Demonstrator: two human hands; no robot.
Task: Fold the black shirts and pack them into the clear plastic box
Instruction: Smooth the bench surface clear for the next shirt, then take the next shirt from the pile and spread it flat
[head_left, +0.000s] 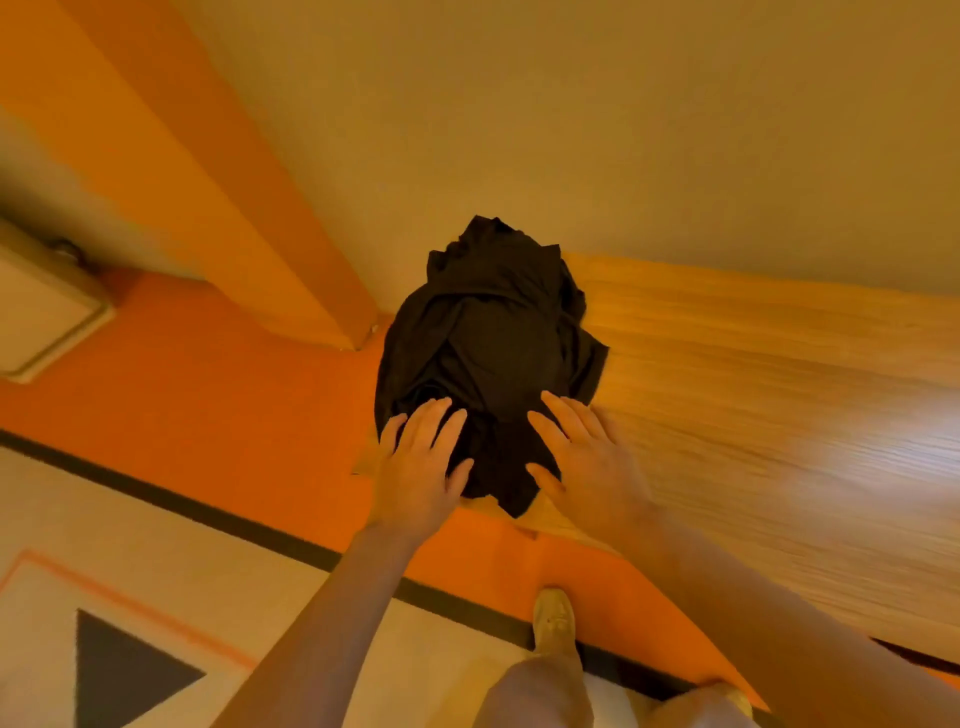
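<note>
Orange flooring borders the light wooden tabletop, where a crumpled heap of soft black shirts sits at its near corner. Left hand and right hand lie spread flat against the heap's near edge, gripping nothing. Limp, light cloth probably handles best by collar or hem.

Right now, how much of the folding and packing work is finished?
Nothing looks done: the black shirts lie in one crumpled heap at the corner of the wooden table. In hand: the left hand and right hand lie flat on the heap with straight fingers. Left: all folding and packing; no clear plastic box is visible.
</note>
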